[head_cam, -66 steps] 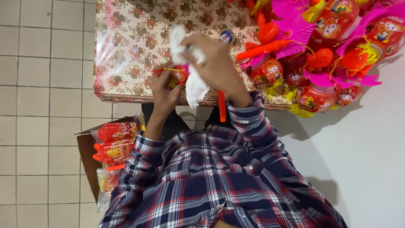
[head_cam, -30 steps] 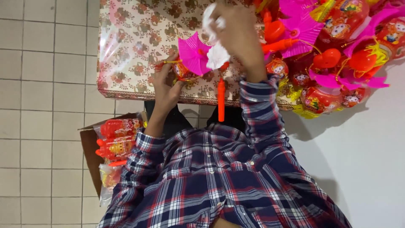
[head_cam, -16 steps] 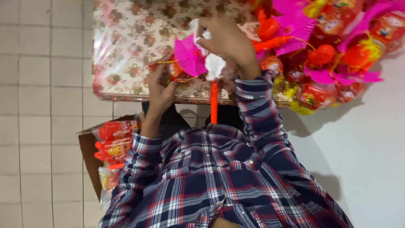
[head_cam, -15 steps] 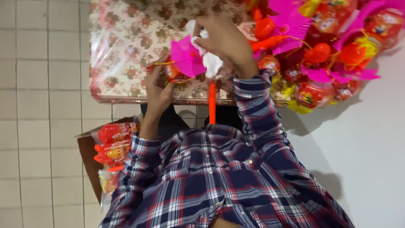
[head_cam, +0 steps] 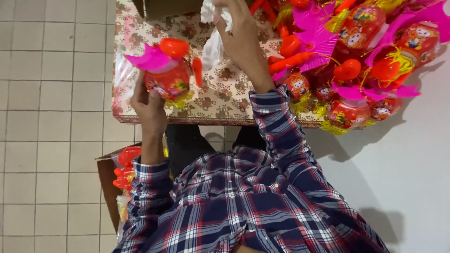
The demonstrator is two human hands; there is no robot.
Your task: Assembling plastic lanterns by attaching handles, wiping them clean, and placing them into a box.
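Red lantern toy (head_cam: 168,77) now lifted leftward; toy pile (head_cam: 356,61) beside table (head_cam: 220,100).

A small toy-assembly workplace: piles of identical red and pink plastic lanterns (head_cam: 361,56) crowd a tabletop (head_cam: 140,100) covered in floral cloth, with a box of red parts (head_cam: 124,171) on the tiled floor (head_cam: 51,140).

Taking the table (head_cam: 140,70) as landmark: the left hand (head_cam: 147,100) holds a toy lantern (head_cam: 169,75) above the table's left part, near its front edge. To the right of it, the right hand (head_cam: 241,40) grips a crumpled plastic bag (head_cam: 213,40) over the middle of the table. A heap of lanterns (head_cam: 356,61) lies on the table's right end. A cardboard box (head_cam: 110,182) with more lanterns in it stands on the floor (head_cam: 47,140) in front of the table's left corner.
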